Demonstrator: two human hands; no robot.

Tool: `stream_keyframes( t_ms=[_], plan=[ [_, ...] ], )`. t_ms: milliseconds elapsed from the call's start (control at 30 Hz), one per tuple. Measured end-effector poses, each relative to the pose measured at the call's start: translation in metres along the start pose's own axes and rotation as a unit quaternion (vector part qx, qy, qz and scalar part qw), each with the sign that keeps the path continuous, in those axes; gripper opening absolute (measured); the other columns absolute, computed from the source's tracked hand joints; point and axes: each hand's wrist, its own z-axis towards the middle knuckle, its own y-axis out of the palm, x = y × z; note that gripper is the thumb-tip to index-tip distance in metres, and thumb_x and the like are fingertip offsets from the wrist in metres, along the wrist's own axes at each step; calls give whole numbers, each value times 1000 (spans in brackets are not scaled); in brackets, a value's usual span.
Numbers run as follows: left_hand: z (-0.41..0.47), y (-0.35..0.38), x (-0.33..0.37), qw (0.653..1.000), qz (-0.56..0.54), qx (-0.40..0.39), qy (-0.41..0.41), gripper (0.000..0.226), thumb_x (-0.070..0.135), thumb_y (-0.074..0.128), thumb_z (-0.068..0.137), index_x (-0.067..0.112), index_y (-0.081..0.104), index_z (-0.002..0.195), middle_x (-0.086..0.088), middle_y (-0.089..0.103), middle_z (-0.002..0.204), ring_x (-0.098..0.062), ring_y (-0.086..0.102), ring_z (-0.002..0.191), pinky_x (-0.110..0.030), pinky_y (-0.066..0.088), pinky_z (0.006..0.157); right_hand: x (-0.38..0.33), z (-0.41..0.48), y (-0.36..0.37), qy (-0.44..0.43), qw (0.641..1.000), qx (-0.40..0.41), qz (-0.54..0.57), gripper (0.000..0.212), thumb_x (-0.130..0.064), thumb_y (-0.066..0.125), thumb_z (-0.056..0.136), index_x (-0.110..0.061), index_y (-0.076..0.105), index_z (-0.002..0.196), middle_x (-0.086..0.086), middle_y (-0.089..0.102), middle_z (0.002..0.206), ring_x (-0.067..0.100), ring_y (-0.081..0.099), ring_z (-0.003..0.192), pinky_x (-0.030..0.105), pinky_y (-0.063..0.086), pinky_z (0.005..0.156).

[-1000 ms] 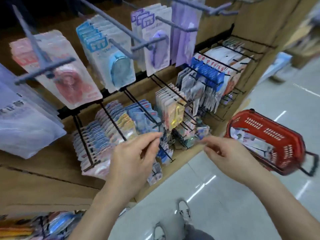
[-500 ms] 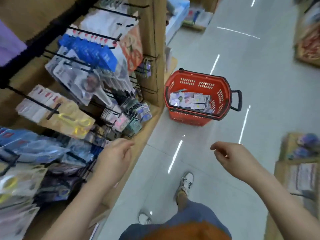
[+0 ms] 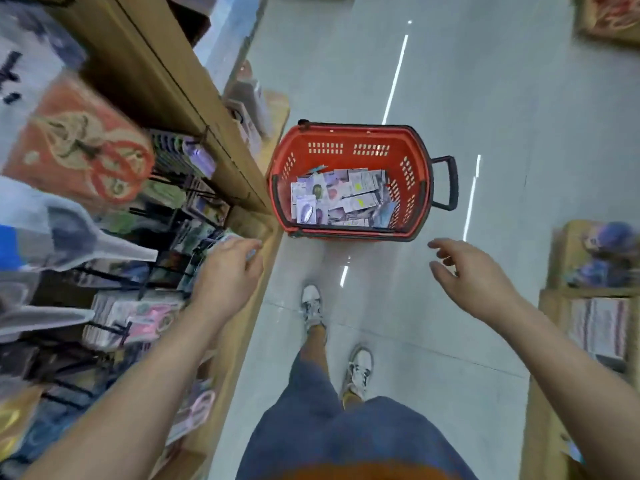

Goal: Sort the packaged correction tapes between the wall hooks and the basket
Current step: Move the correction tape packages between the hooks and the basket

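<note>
Your right hand (image 3: 474,275) is extended forward, palm down, fingers loose and empty. Your left hand (image 3: 228,271) is knuckles-up at the shelf (image 3: 242,323) edge, can't tell its grip. The correction tapes (image 3: 346,199) lie jumbled, pointing every way, in the red basket (image 3: 346,147) on the floor ahead. Its long axis runs left-right.

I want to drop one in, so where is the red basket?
In the head view the basket stands on the floor in the middle, just right of the wooden shelf and ahead of the shoes.
</note>
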Motion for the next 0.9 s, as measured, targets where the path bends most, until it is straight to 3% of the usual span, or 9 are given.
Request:
stream_keyframes(
  t_ms=[267, 433, 633, 767, 900],
  plan=[
    [165, 46, -5, 999, -16, -51, -12, 26, 17, 62, 91, 16, 69, 116, -12, 65, 116, -33, 58, 109, -39, 47, 89, -9, 164, 26, 39, 999, -7, 4, 36, -22, 56, 94, -15, 58, 129, 12, 64, 112, 31, 60, 103, 40, 48, 84],
    [261, 107, -15, 994, 17, -104, -7, 35, 16, 64, 88, 14, 64, 124, -13, 61, 123, -35, 54, 115, -42, 44, 97, -2, 270, 72, 69, 997, -18, 32, 52, -18, 61, 95, -11, 46, 144, 19, 54, 134, 35, 50, 126, 39, 40, 100],
    [370, 230, -50, 986, 66, -155, -7, 47, 12, 65, 83, 13, 60, 129, -15, 57, 125, -37, 50, 119, -46, 45, 100, 42, 401, 169, 35, 996, -75, 22, 67, -25, 64, 93, -12, 33, 151, 17, 40, 150, 33, 38, 137, 39, 32, 110],
    [423, 309, -75, 967, 145, -207, 27, 60, 25, 72, 81, 11, 50, 135, -15, 48, 132, -37, 42, 127, -48, 43, 102, 72, 473, 247, 1, 991, -131, -23, 83, -34, 70, 89, -15, 23, 155, 19, 30, 157, 34, 27, 145, 44, 28, 115],
    [452, 356, -90, 921, 275, -273, 36, 93, 47, 77, 77, 16, 27, 149, -17, 31, 152, -38, 31, 137, -47, 37, 105, 88, 519, 310, -38, 981, -182, -57, 101, -43, 75, 83, -20, 11, 157, 17, 19, 161, 35, 16, 148, 46, 21, 120]
  ],
)
